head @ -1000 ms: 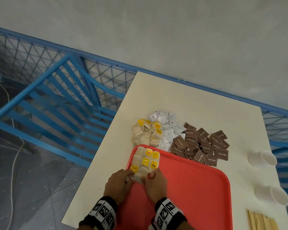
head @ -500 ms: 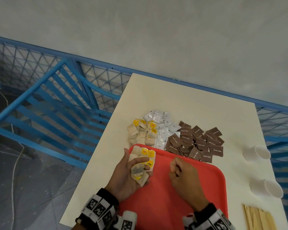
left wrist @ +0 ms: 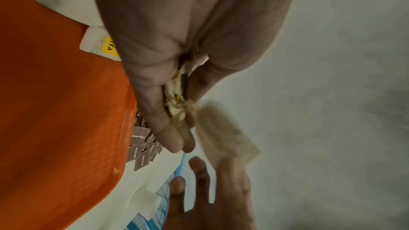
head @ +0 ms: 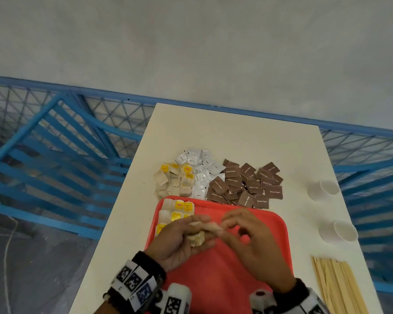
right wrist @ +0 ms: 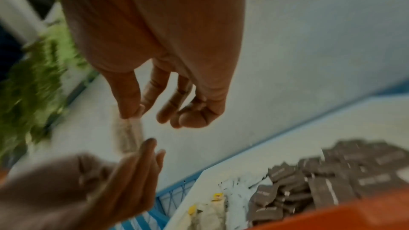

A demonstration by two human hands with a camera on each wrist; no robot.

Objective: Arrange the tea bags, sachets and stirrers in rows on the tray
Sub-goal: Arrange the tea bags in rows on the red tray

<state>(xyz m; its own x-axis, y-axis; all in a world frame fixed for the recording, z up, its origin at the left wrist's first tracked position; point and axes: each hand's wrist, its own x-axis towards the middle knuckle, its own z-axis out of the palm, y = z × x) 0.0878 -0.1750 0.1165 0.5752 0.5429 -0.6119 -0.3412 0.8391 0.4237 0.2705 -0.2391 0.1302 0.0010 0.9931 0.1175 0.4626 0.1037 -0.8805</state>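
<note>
Over the red tray (head: 236, 279), my left hand (head: 191, 234) grips a small bunch of tea bags (head: 197, 239), which shows wedged between thumb and fingers as tea bags (left wrist: 176, 97) in the left wrist view. My right hand (head: 225, 225) pinches one tea bag (head: 213, 226) between thumb and forefinger at the edge of that bunch. In the right wrist view this tea bag (right wrist: 127, 134) hangs blurred from the pinch. Several tea bags (head: 175, 209) lie in rows in the tray's far left corner.
Beyond the tray lie heaps of loose tea bags (head: 174, 180), white sachets (head: 200, 168) and brown sachets (head: 247, 184). Two white paper cups (head: 325, 189) (head: 338, 231) lie on their sides at the right. Wooden stirrers (head: 336, 288) lie at the near right. A blue railing borders the table.
Both hands lifted off the tray's tea bags, the left keeping a bunch. The right hand, apart half a second ago, has come to the left and taken one bag.
</note>
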